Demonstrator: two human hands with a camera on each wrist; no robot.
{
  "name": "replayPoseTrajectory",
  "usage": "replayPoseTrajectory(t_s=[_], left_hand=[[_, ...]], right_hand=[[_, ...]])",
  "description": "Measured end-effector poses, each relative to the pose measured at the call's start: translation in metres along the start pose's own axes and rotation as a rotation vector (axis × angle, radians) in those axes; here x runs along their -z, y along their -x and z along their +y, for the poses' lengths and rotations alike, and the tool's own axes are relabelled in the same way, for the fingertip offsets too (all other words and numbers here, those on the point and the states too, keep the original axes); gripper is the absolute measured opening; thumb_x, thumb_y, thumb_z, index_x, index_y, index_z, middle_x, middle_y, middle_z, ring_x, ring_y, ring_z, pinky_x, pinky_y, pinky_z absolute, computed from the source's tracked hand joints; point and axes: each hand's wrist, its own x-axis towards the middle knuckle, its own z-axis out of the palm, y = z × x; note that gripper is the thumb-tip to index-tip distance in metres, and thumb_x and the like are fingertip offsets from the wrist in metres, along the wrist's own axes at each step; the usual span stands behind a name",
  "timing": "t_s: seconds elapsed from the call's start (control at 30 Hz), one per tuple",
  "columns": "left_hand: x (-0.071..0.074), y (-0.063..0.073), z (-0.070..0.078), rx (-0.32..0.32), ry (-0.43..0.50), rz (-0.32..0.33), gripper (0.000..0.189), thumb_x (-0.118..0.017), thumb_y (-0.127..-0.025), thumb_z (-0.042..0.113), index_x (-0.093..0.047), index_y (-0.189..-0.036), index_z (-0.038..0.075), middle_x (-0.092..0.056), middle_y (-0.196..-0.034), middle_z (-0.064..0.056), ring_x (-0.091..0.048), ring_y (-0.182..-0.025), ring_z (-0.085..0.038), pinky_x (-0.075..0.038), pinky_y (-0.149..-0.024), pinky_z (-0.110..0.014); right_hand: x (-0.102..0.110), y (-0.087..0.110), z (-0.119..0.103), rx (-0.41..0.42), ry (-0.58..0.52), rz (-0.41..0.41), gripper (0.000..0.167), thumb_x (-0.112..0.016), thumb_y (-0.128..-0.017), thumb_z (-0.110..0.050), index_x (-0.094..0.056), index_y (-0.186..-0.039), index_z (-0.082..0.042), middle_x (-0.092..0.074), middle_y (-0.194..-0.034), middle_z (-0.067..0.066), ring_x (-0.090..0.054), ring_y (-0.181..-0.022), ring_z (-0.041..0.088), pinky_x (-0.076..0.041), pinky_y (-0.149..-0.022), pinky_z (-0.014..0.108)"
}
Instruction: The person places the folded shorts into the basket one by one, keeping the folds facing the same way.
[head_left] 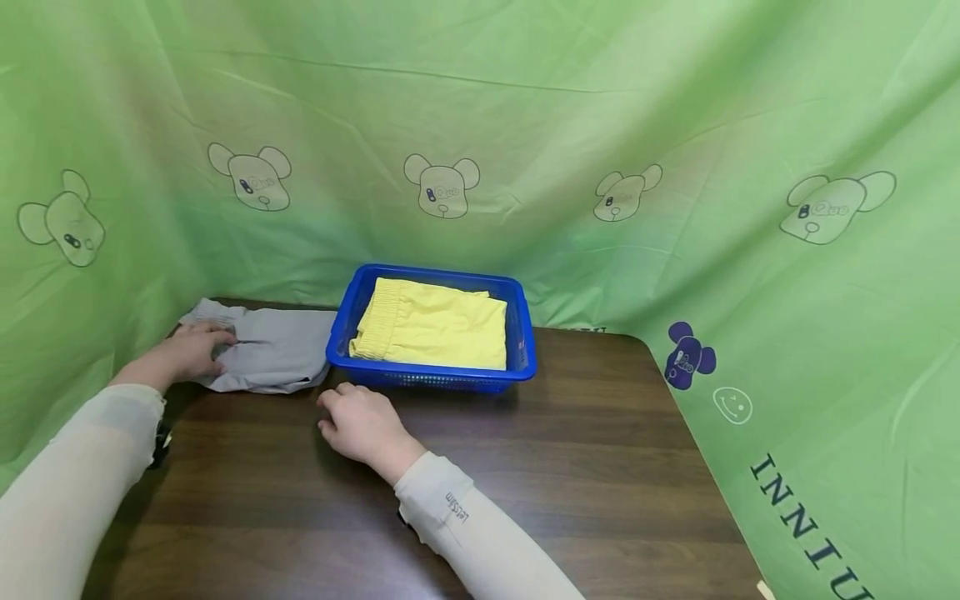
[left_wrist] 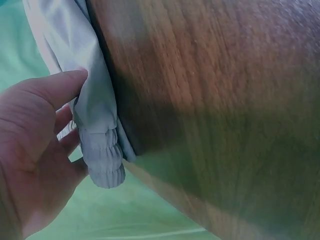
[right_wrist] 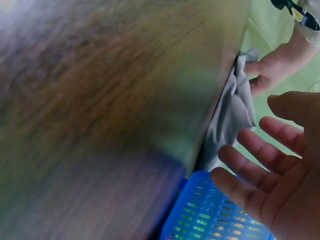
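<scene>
On the dark wooden tabletop [head_left: 525, 467], the left hand [head_left: 191, 350] grips the elastic edge of a folded grey garment [head_left: 273, 350], fingers [left_wrist: 57, 87] curled round it. Just beside it sits a blue basket [head_left: 525, 333] holding yellow shorts [head_left: 435, 325]. The right hand [head_left: 363, 421] rests near the basket, fingers [right_wrist: 250, 172] spread and holding nothing
</scene>
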Motion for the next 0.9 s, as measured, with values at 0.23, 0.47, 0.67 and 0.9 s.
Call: replayPoseTrajectory(t_s=[0.23,0.47,0.67,0.9], left_hand=[[-0.002,0.0,0.0,-0.054,-0.025,0.014,0.053,-0.079,-0.081,0.012,-0.061,-0.127,-0.007,-0.044,-0.137,-0.043,-0.034,-0.124,-0.069,-0.031,-0.103,-0.078],[-0.003,0.004,0.005,-0.099,-0.018,0.01,0.051,-0.082,-0.077,0.009,-0.064,-0.124,-0.004,-0.047,-0.135,-0.042,-0.036,-0.122,-0.069,-0.032,-0.101,-0.077],[-0.003,0.007,0.009,-0.12,0.013,0.019,0.046,-0.085,-0.074,0.01,-0.069,-0.116,0.001,-0.05,-0.133,-0.038,-0.039,-0.121,-0.068,-0.035,-0.098,-0.077],[-0.009,0.009,0.008,-0.167,-0.002,0.038,0.04,-0.088,-0.066,0.009,-0.071,-0.103,0.009,-0.057,-0.127,-0.032,-0.048,-0.115,-0.061,-0.042,-0.094,-0.071]], right_hand=[[-0.002,-0.002,-0.002,0.003,0.004,0.025,0.027,-0.066,-0.098,-0.04,-0.071,-0.122,-0.028,-0.067,-0.108,-0.011,-0.064,-0.092,0.007,-0.054,-0.072,0.022],[-0.003,-0.003,-0.004,-0.007,0.012,0.032,0.024,-0.065,-0.099,-0.039,-0.07,-0.119,-0.026,-0.066,-0.104,-0.01,-0.063,-0.089,0.008,-0.054,-0.071,0.023],[-0.006,-0.009,-0.013,-0.028,0.048,0.081,0.021,-0.065,-0.099,-0.04,-0.069,-0.115,-0.026,-0.065,-0.101,-0.009,-0.061,-0.087,0.009,-0.054,-0.068,0.024],[-0.009,-0.017,-0.029,-0.029,0.067,0.124,0.02,-0.062,-0.1,-0.04,-0.069,-0.113,-0.027,-0.066,-0.104,-0.01,-0.061,-0.089,0.01,-0.054,-0.068,0.024]])
